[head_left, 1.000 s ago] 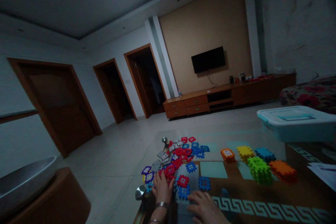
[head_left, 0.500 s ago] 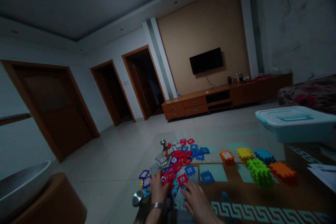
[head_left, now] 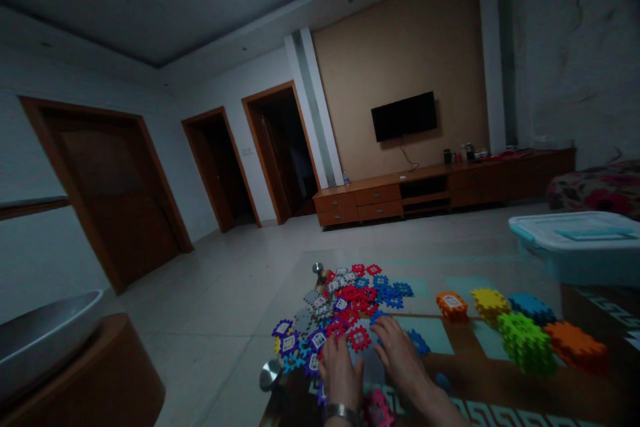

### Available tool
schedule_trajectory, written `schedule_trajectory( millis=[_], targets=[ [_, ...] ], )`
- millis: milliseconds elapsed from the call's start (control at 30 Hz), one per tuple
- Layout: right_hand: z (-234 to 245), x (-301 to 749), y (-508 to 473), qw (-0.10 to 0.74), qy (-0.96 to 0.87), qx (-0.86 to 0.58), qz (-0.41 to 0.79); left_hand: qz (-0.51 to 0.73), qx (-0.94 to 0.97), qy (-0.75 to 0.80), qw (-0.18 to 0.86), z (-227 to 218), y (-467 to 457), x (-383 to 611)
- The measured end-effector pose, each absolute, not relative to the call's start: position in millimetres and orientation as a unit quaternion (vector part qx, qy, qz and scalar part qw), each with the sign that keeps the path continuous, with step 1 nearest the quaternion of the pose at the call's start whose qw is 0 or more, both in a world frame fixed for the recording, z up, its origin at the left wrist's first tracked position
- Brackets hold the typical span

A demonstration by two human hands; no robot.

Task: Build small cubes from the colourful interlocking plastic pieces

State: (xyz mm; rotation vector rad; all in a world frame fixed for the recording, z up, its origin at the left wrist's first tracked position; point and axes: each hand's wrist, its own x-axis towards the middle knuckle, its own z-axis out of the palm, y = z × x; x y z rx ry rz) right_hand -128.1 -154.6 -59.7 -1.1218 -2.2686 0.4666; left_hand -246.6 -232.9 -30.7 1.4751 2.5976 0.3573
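1. The left hand [head_left: 340, 373] lies open and palm down, its fingertips on the near edge of a heap of interlocking plastic tiles [head_left: 340, 307]. A metal bangle [head_left: 340, 411] circles the wrist.
2. The right hand [head_left: 400, 353] is also open, fingers spread, just beside the left hand. It shows no grip on anything.
3. The heap of red, blue, purple and grey tiles, many bearing small printed labels, sits toward the left edge of the worktop [head_left: 465, 340], a glass top over a brown mat with a pale key-pattern border.
4. A red tile [head_left: 359, 339] lies between the hands, a blue tile [head_left: 417, 342] lies just right of the right hand, and a pink tile [head_left: 377, 410] shows at the near edge.
5. Toward the right edge stand a labelled orange block [head_left: 451, 305], a yellow block [head_left: 490, 300], a blue block [head_left: 530, 307], a green stack [head_left: 525, 343] and a larger orange block [head_left: 575, 347].
6. A lidded plastic storage box [head_left: 575, 247] sits at the far right corner.
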Motion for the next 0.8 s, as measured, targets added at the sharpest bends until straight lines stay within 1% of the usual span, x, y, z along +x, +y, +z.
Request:
schedule_trajectory(
  millis=[100, 233, 333, 433, 500, 567, 700, 800],
  targets=[
    [-63.1, -147.7, -149.6, 0.248, -0.869, -0.387, 0.182, 0.067, 0.451, 0.89, 0.026, -43.4, -230.6, -262.7],
    [-63.9, -165.5, -143.0, 0.189, -0.886, -0.375, 0.196, 0.093, 0.492, 0.865, 0.008, -63.2, -239.2, -284.1],
    [-55.8, -168.3, -143.7, 0.171, -0.894, -0.37, 0.187, 0.111, 0.507, 0.855, 0.004, -61.0, -241.5, -293.0],
    [-46.6, -163.5, -150.7, 0.155, -0.896, -0.389, 0.15, 0.107, 0.496, 0.862, 0.002, -51.5, -239.8, -294.6],
    [-43.6, -155.9, -157.1, 0.153, -0.895, -0.399, 0.13, 0.1, 0.489, 0.867, -0.001, -46.3, -239.3, -293.3],
    [-42.9, -144.8, -163.3, 0.169, -0.894, -0.395, 0.128, 0.098, 0.481, 0.871, -0.004, -43.0, -240.6, -290.9],
    [-43.6, -119.7, -175.9, 0.206, -0.903, -0.339, 0.168, 0.111, 0.483, 0.868, 0.006, -39.5, -245.2, -283.4],
    [-46.0, -108.6, -189.9, 0.196, -0.918, -0.28, 0.2, 0.114, 0.491, 0.864, 0.013, -37.6, -246.2, -275.7]
  ],
)
